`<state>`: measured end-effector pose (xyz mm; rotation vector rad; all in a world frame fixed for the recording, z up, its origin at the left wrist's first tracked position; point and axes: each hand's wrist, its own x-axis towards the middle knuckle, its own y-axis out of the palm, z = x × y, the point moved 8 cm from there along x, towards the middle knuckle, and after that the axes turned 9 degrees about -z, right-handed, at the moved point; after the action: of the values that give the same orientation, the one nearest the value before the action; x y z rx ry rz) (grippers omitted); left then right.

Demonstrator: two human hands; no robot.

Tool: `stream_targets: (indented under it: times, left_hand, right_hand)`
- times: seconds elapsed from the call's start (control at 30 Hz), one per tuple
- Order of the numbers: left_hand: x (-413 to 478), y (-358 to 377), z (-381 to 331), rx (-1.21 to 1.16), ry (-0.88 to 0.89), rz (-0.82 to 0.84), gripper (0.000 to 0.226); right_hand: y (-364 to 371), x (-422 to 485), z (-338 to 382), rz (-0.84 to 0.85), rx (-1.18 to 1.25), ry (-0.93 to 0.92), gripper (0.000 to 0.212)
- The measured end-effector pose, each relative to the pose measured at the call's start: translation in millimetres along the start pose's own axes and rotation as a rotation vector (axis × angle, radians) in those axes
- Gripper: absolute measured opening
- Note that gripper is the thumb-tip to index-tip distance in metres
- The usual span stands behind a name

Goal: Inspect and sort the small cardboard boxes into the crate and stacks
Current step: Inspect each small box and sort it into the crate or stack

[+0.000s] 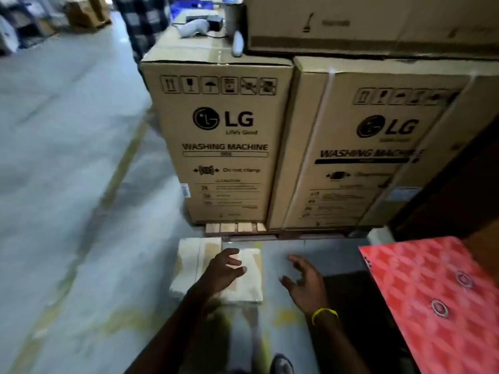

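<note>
Two pale cardboard boxes lie side by side on the grey floor in front of me: a left box (187, 261) and a right box (252, 276) with a tape strip. My left hand (224, 268) hovers over the right box with fingers spread, holding nothing. My right hand (306, 282), a yellow band on its wrist, is open above bare floor just right of that box. No crate is visible.
Two tall LG washing machine cartons (224, 141) (364, 147) stand on a pallet just beyond the boxes. A red patterned surface (432, 300) lies at the lower right. A white handheld device (193, 27) rests on the left carton. A person in a checked garment (143, 20) stands behind.
</note>
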<state>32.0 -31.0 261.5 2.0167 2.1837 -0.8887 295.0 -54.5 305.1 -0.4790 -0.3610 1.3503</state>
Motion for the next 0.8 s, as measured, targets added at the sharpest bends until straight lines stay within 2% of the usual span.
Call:
stream_targets:
  times: [0.2, 0.43, 0.6, 0.8]
  left_hand:
    - [14.7, -51.6, 46.0, 0.02, -0.094, -0.147, 0.049]
    - [47.4, -69.0, 96.9, -0.02, -0.211, -0.254, 0.058]
    - [83.0, -63.4, 149.4, -0.03, -0.327, -0.286, 0.063]
    - [142.0, -66.8, 238.8, 0.071, -0.355, -0.268, 0.075]
  right_hand:
    - [73.9, 29.5, -6.2, 0.193, 0.086, 0.083, 0.058]
    - [148.6, 53.0, -34.5, 0.279, 0.207, 0.253, 0.069]
    - [213.4, 57.9, -72.7, 0.373, 0.154, 0.366, 0.073]
    - [304.4, 67.2, -136.2, 0.433, 0.049, 0.413, 0.076]
